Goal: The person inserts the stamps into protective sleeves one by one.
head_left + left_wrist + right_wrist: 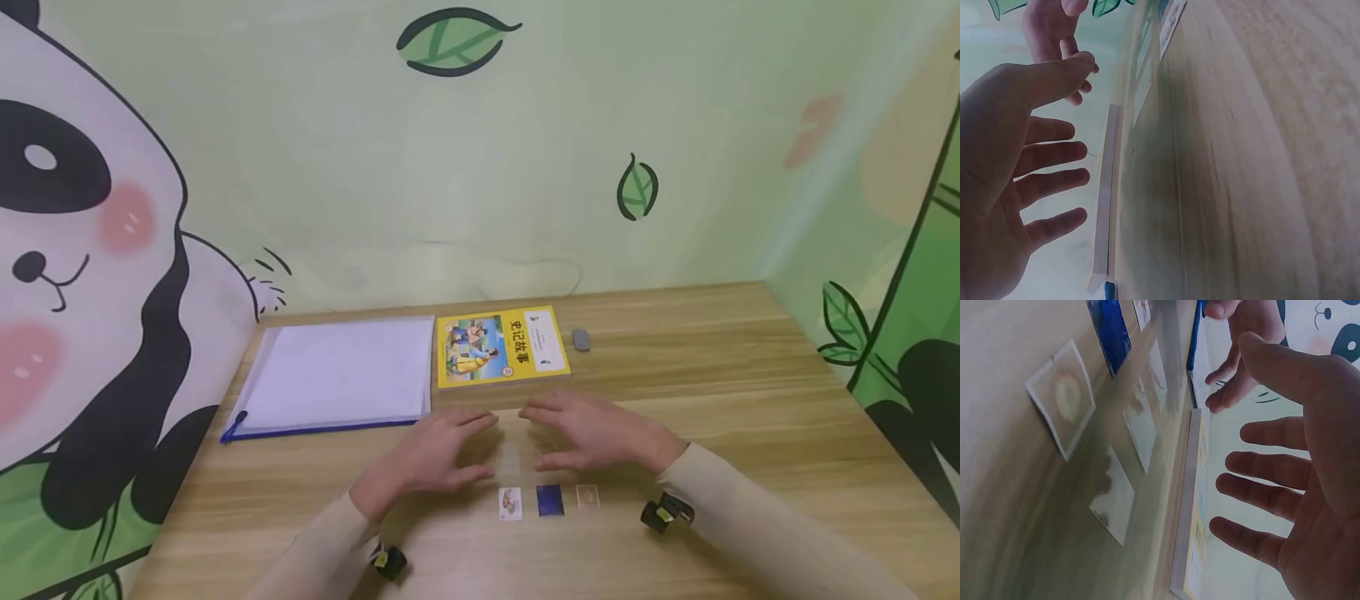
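Observation:
My left hand [438, 454] hovers over the table, fingers spread and holding nothing. Opposite it, my right hand [600, 429] is held the same way, palm toward the left one, a gap between them. Just nearer than the hands lies a row of small square cards: a white card with a picture [510, 503], a dark blue card [550, 500] and a wood-toned card with a pale border [588, 496]. In the right wrist view, a second row of pale, glossy cards [1141, 428] lies beyond them; the head view barely shows these.
Behind the hands lies a yellow picture book [504, 346]. A small grey block [581, 339] sits to its right. On the left, a clear zip folder with white paper [337, 375] has a blue edge. A painted wall [525, 167] stands behind the wooden table [712, 358].

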Demonstrator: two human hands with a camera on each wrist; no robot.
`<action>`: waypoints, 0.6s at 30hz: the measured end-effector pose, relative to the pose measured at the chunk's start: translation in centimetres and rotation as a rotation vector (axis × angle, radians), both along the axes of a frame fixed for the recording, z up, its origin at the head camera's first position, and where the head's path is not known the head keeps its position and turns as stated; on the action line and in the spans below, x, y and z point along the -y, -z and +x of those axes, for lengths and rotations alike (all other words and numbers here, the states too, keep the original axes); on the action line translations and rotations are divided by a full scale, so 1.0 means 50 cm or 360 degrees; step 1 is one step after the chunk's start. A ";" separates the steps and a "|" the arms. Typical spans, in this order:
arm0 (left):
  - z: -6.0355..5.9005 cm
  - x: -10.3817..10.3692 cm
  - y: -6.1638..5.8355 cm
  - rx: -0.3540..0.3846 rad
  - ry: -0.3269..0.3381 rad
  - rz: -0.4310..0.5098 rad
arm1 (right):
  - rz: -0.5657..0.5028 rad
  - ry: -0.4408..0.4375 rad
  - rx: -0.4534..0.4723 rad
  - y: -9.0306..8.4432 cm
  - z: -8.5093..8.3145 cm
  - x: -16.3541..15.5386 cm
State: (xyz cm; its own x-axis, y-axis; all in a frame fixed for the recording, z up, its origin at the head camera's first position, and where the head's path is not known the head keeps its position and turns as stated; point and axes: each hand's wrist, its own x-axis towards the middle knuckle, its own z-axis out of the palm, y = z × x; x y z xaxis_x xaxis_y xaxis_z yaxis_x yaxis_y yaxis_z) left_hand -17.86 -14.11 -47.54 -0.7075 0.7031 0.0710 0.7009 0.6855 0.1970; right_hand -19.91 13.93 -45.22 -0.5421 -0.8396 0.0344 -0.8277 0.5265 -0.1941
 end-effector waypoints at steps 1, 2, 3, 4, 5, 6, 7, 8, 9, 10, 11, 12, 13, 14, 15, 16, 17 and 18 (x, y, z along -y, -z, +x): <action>-0.003 0.000 0.002 0.0001 0.0009 0.0000 | 0.0001 0.0000 0.0011 0.001 0.002 0.002; -0.005 0.000 0.003 0.0006 0.0016 -0.0003 | 0.0011 0.0006 0.0019 0.002 0.004 0.003; -0.006 0.000 0.004 0.0017 0.0018 -0.0003 | 0.0026 0.0014 0.0031 0.003 0.006 0.005; -0.008 -0.001 0.005 0.0026 0.0024 -0.0002 | 0.0026 0.0016 0.0045 0.004 0.008 0.006; -0.010 -0.001 0.005 0.0035 0.0028 -0.0005 | 0.0032 0.0022 0.0052 0.005 0.011 0.008; -0.011 -0.001 0.005 0.0046 0.0030 -0.0006 | 0.0035 0.0027 0.0060 0.005 0.013 0.009; -0.012 -0.002 0.006 0.0045 0.0038 -0.0012 | 0.0036 0.0029 0.0068 0.005 0.016 0.011; -0.013 -0.002 0.005 0.0051 0.0041 -0.0017 | 0.0039 0.0031 0.0071 0.006 0.018 0.012; -0.014 -0.002 0.005 0.0055 0.0043 -0.0021 | 0.0036 0.0032 0.0078 0.006 0.020 0.013; -0.015 -0.002 0.006 0.0053 0.0048 -0.0027 | 0.0031 0.0023 0.0075 0.006 0.022 0.015; -0.016 -0.003 0.006 0.0053 0.0054 -0.0030 | 0.0032 0.0017 0.0068 0.008 0.024 0.016; -0.017 -0.003 0.006 0.0056 0.0060 -0.0028 | 0.0030 0.0009 0.0067 0.008 0.026 0.017; -0.017 -0.004 0.006 0.0055 0.0070 -0.0029 | 0.0026 -0.0003 0.0064 0.009 0.028 0.018; -0.018 -0.004 0.007 0.0060 0.0077 -0.0028 | 0.0022 -0.0014 0.0063 0.010 0.030 0.019; -0.019 -0.005 0.007 0.0062 0.0088 -0.0026 | 0.0019 -0.0023 0.0062 0.011 0.031 0.019; -0.020 -0.005 0.008 0.0062 0.0098 -0.0026 | 0.0019 -0.0037 0.0053 0.013 0.032 0.020; -0.021 -0.006 0.008 0.0066 0.0109 -0.0023 | 0.0018 -0.0047 0.0045 0.014 0.033 0.021; -0.021 -0.006 0.009 0.0069 0.0115 -0.0026 | 0.0016 -0.0057 0.0043 0.015 0.034 0.022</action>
State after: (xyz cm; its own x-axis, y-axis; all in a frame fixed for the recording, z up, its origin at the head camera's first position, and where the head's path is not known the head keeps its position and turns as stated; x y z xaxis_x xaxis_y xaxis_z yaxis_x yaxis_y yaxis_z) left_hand -18.93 -13.79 -47.99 -0.6570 0.7533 0.0297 0.7398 0.6367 0.2175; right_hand -18.19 12.85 -45.99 -0.5125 -0.8586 0.0115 -0.8405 0.4988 -0.2114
